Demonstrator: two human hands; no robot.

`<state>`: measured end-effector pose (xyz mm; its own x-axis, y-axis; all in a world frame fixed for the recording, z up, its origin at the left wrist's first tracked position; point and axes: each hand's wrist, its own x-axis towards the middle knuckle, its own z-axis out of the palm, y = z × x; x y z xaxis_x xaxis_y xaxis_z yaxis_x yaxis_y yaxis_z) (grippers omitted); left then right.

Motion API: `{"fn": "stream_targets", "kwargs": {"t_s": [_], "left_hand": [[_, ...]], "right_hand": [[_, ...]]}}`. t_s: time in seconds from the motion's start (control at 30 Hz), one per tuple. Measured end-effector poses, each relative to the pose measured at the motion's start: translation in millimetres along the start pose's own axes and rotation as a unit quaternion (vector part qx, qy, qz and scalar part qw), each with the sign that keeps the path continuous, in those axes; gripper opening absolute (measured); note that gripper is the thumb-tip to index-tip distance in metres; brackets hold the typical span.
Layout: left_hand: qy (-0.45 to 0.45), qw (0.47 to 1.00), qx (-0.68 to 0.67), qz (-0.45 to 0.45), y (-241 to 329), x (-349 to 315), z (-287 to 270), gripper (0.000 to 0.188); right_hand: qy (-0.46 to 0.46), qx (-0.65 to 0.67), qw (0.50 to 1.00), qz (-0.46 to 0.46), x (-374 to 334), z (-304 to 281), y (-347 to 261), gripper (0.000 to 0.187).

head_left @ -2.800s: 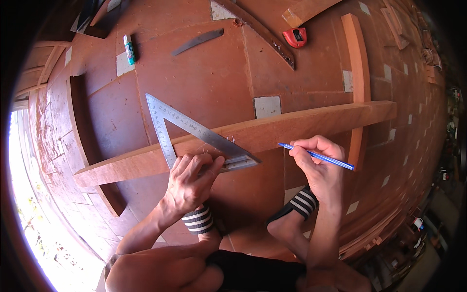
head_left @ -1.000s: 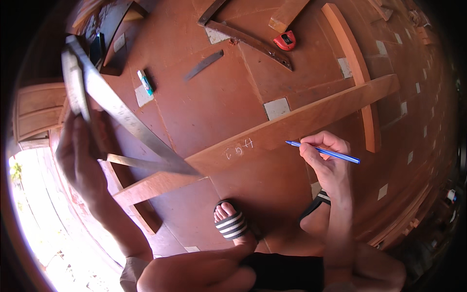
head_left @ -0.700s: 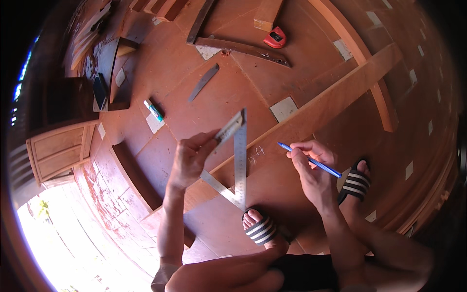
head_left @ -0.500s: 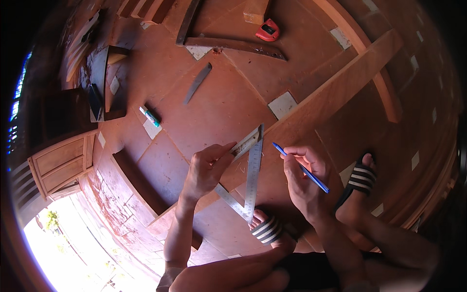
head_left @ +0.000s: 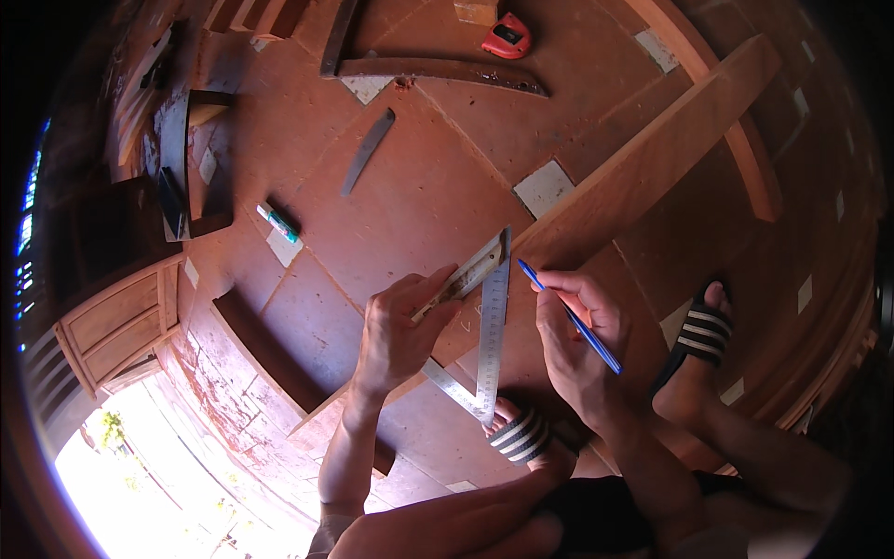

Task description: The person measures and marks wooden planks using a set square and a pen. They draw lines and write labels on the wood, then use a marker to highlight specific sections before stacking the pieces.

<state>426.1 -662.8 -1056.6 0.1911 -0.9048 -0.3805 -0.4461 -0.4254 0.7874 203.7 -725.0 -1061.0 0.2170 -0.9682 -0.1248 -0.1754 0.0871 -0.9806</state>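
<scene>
A long wooden board (head_left: 643,168) runs slantwise under both my hands, from lower left to upper right. My left hand (head_left: 396,335) is closed on the thick, worn stock of a metal triangular set square (head_left: 494,326), which lies across the board. The square's graduated blade points toward my left foot. In my right hand (head_left: 587,340) is a blue pen (head_left: 579,326), pinched between thumb and fingers. Its tip is beside the upper end of the square, close to the board's surface; whether it touches cannot be told.
Beyond the board lie a curved dark blade (head_left: 368,151), a red tape measure (head_left: 507,35) and a green-and-white tube (head_left: 277,222). A curved beam (head_left: 745,168) crosses under the board's far end. My sandalled feet (head_left: 521,436) flank the board. A wooden panel (head_left: 121,317) stands left.
The pen tip has come slightly nearer to the square's upper end. The whole view has shifted a little; both hands keep their grips.
</scene>
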Motion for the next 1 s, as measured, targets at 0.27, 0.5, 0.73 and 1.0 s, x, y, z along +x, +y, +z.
{"fn": "stream_targets", "kwargs": {"t_s": [0.27, 0.5, 0.73, 1.0], "left_hand": [[0.007, 1.0, 0.016, 0.01, 0.7, 0.3, 0.4, 0.045], [0.028, 0.999, 0.03, 0.024, 6.1, -1.2, 4.2, 0.044], [0.037, 0.997, 0.048, 0.048, 6.7, -2.2, 6.1, 0.043], [0.035, 0.996, 0.059, 0.056, 5.7, -1.9, 6.3, 0.042]], "right_hand": [[-0.012, -0.007, 1.0, 0.028, -2.3, 0.0, 0.8, 0.017], [-0.01, -0.004, 1.0, 0.017, -1.6, 1.0, 0.4, 0.018], [-0.017, -0.026, 0.999, 0.017, -3.1, 0.2, -0.8, 0.018], [-0.01, -0.011, 1.0, 0.022, -4.7, 1.1, 0.7, 0.018]]}}
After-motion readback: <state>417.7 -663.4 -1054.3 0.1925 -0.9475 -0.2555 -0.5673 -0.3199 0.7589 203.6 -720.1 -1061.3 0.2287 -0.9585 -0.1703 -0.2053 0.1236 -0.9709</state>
